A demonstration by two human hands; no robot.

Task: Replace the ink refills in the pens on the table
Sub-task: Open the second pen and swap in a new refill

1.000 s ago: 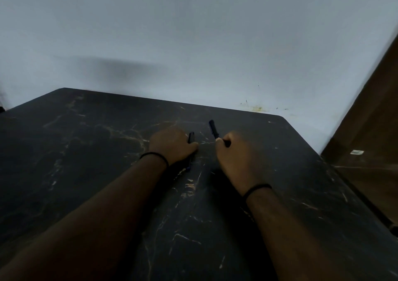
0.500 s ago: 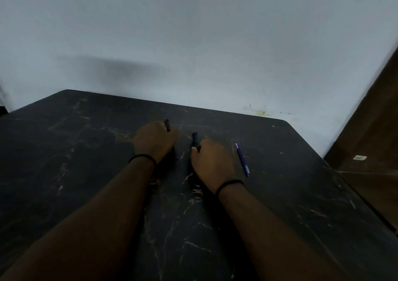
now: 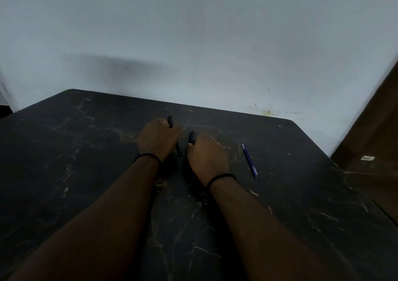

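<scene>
Both hands rest on a black marbled table [image 3: 86, 162]. My left hand [image 3: 158, 139] is closed around a black pen [image 3: 170, 121]; its top sticks out above the knuckles and its lower end shows below the palm. My right hand [image 3: 207, 157], just to the right, grips a second black pen piece [image 3: 191, 136] whose end pokes up past the thumb. A blue pen [image 3: 249, 159] lies loose on the table to the right of my right hand, pointing towards me.
A pale wall stands right behind the table's far edge. A brown wooden panel [image 3: 374, 143] runs along the right side, past the table's rounded right corner. Both wrists wear thin black bands.
The view has swung so both hands sit further left in it, and the blue pen has come into sight on the right. The hands keep hold of the black pens.
</scene>
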